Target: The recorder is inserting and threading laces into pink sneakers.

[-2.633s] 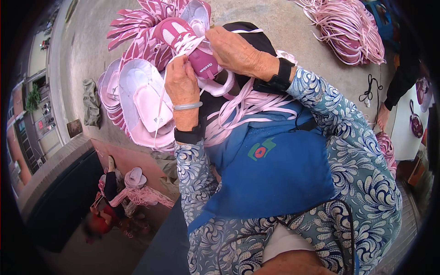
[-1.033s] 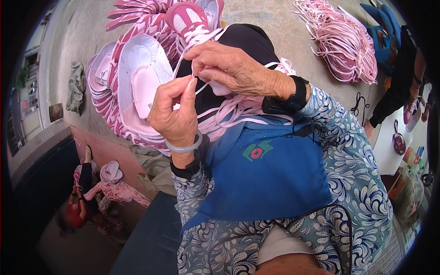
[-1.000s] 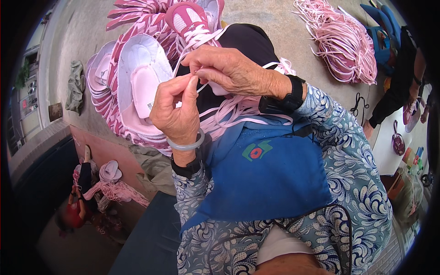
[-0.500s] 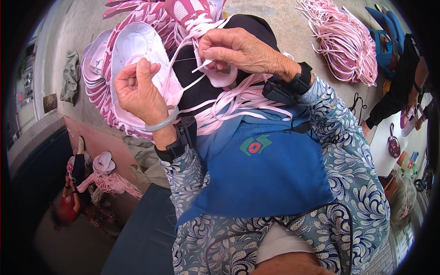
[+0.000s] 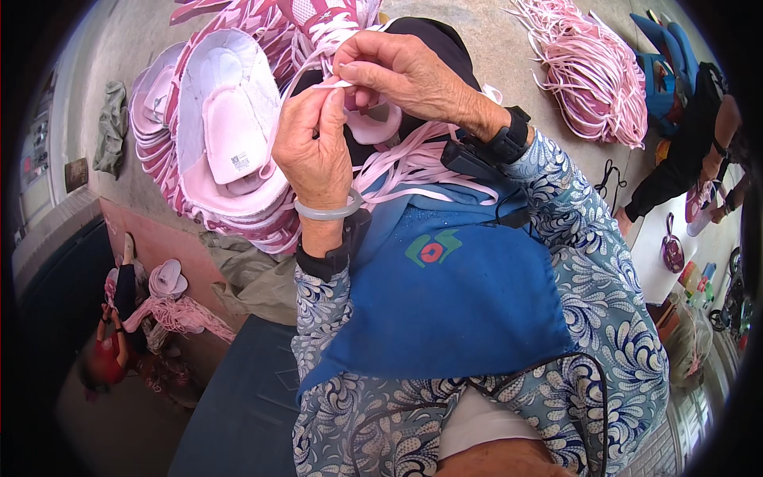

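Note:
My left hand (image 5: 316, 155) and my right hand (image 5: 409, 78) meet above my lap, fingertips almost touching. Both are closed in a pinch on a pale pink shoelace (image 5: 342, 84), whose short end shows between them. Just beyond my fingers, a pink and white shoe upper (image 5: 324, 17) has laces crossing its front. More loose pink laces (image 5: 413, 171) lie across my lap and the blue apron (image 5: 469, 310). Left of my left hand rises a stack of nested pink shoe uppers (image 5: 184, 151), with a pale insole (image 5: 233, 131) showing in the top one.
A large bundle of pink laces and uppers (image 5: 596, 87) lies on the floor at far right. Grey-green cloth (image 5: 111, 127) is at left. Another person (image 5: 119, 342) sits at lower left beside more pink uppers. People's limbs and a white table (image 5: 648, 246) are at right.
My left hand has moved right, up against my right hand, and now pinches the lace. A fine thread stretched between the hands before; it no longer shows. The pale insole is now uncovered.

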### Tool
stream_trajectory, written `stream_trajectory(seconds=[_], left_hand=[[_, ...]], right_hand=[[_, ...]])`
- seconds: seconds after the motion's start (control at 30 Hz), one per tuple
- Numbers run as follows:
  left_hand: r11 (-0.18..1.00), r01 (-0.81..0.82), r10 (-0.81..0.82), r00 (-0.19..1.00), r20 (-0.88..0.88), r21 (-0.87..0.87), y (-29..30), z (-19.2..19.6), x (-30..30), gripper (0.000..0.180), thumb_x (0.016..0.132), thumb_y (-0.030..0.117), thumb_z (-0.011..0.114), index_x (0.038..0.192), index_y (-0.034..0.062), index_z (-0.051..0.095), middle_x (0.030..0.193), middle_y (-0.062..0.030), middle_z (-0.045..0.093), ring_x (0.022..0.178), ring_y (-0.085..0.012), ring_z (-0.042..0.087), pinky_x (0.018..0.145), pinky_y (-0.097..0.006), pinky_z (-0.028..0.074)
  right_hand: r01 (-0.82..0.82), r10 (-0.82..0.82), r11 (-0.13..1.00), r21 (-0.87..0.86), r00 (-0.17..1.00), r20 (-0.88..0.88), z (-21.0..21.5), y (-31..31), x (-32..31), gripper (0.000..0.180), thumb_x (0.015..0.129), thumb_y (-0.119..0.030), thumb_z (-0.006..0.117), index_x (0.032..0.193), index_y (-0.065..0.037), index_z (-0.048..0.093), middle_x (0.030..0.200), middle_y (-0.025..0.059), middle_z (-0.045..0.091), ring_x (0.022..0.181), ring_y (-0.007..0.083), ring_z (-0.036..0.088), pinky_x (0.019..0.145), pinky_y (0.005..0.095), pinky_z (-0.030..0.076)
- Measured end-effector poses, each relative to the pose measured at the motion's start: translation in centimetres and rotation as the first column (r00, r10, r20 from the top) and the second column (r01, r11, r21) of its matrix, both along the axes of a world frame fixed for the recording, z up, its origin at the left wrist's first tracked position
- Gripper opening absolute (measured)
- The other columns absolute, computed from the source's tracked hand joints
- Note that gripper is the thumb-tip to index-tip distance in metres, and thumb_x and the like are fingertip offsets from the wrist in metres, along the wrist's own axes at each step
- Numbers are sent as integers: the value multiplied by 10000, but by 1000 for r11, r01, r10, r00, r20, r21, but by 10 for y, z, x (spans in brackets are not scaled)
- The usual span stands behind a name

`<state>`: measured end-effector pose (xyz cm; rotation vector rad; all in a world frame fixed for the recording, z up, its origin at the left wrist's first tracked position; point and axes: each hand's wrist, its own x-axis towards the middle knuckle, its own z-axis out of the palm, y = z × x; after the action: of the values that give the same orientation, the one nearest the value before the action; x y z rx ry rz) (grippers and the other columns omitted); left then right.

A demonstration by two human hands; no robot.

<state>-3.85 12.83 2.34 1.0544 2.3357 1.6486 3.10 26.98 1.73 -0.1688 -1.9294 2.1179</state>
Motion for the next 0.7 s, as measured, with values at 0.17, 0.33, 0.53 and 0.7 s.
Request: stream_trajectory(seconds=[0.17, 0.33, 0.53, 0.7], left_hand=[[998, 26, -28, 999, 24, 65, 7, -9, 5, 116, 808, 43, 650, 911, -7, 633, 881, -68, 615, 744, -121, 584, 616, -222, 470], [996, -50, 36, 982, 186, 70, 10, -10, 2, 102, 833, 64, 628, 908, -4, 618, 881, -60, 599, 725, -120, 567, 626, -223, 466], [993, 29, -41, 994, 100, 114, 14, -16, -1, 98, 852, 69, 604, 911, -9, 608, 839, -44, 595, 746, -116, 557, 664, -241, 463], [989, -10, -19, 980, 198, 145, 15, -9, -1, 113, 884, 89, 562, 936, -9, 587, 880, -64, 621, 815, -127, 569, 739, -250, 461]], right_hand=[[41, -41, 999, 7, 999, 18, -7, 0, 2, 185, 927, -186, 492, 952, -14, 556, 750, -8, 545, 641, 38, 537, 601, 179, 471], [169, -172, 972, 161, 985, 2, -7, -10, 1, 156, 915, -148, 507, 960, -6, 552, 731, 19, 569, 632, 58, 563, 581, 196, 487], [222, -218, 941, 255, 975, -44, -13, -6, 0, 139, 908, -126, 517, 964, -4, 557, 725, 21, 580, 638, 63, 577, 585, 201, 496], [244, -241, 941, 234, 970, -41, -10, -11, 4, 126, 905, -110, 521, 950, 0, 563, 732, 26, 595, 629, 60, 578, 575, 202, 502]])
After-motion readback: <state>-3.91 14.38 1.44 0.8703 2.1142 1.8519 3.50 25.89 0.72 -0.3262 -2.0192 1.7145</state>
